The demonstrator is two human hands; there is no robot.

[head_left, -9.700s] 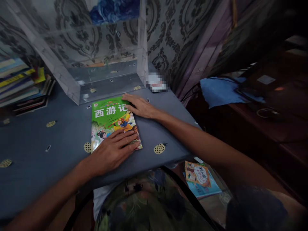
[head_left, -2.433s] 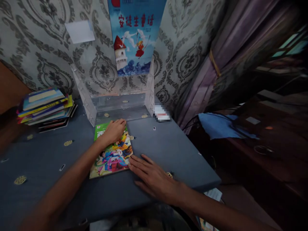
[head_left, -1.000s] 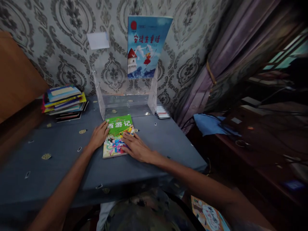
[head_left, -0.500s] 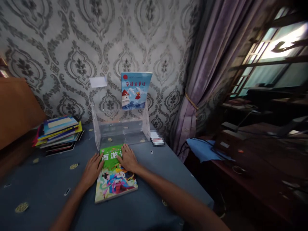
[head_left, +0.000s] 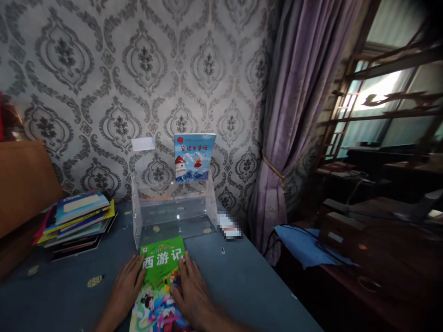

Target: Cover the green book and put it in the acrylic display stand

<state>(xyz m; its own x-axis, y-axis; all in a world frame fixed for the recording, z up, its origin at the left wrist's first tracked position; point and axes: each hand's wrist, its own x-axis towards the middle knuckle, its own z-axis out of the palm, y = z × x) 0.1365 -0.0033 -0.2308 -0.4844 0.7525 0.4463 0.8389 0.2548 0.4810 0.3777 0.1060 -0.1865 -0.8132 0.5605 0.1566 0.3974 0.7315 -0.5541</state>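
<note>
Head view: green book flat between left fingers, right fingers, both spread.

1. My right hand lay at the top right corner of the green book at first; then it slid onto the cloth just right of the book's lower edge, and now it rests flat on the right half of the cover
2. My left hand pressed the book's lower cover at first, went up to its top edge, and now lies along its left edge, fingers touching the cover
3. My head has lifted: the clear stand behind the book now shows whole, with the blue book upright on its upper tier
4. The book's top edge now lies just before the stand's base
</note>
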